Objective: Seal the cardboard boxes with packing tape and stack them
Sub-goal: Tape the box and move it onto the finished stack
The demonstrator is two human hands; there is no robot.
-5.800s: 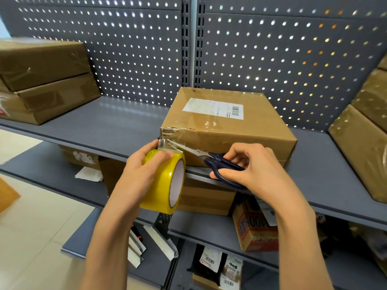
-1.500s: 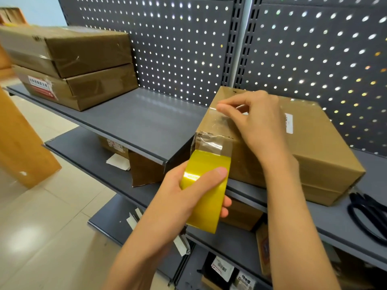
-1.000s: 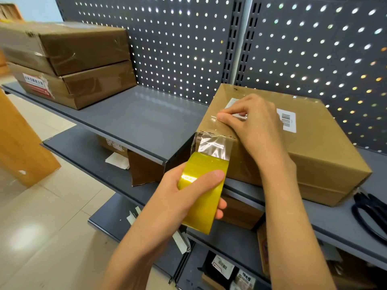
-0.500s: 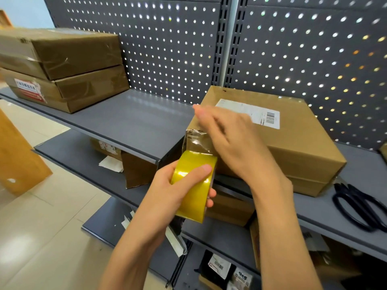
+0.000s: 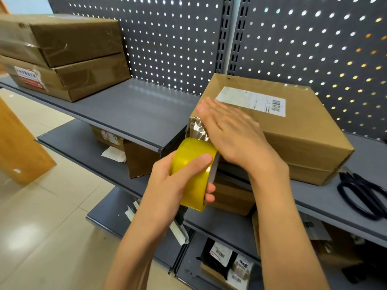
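A brown cardboard box with a white shipping label lies on the grey shelf. My left hand grips a yellow tape roll just below the box's near left corner. A clear strip of tape runs from the roll up onto that corner. My right hand lies flat with straight fingers on the box's left edge, pressing the tape.
Two taped boxes are stacked at the shelf's far left. Black scissors lie on the shelf to the right of the box. Lower shelves hold cartons and small packets. A perforated grey back panel stands behind.
The scissors were put down on the shelf. My right hand went from pinching the tape end on the box top to lying flat along the left edge.
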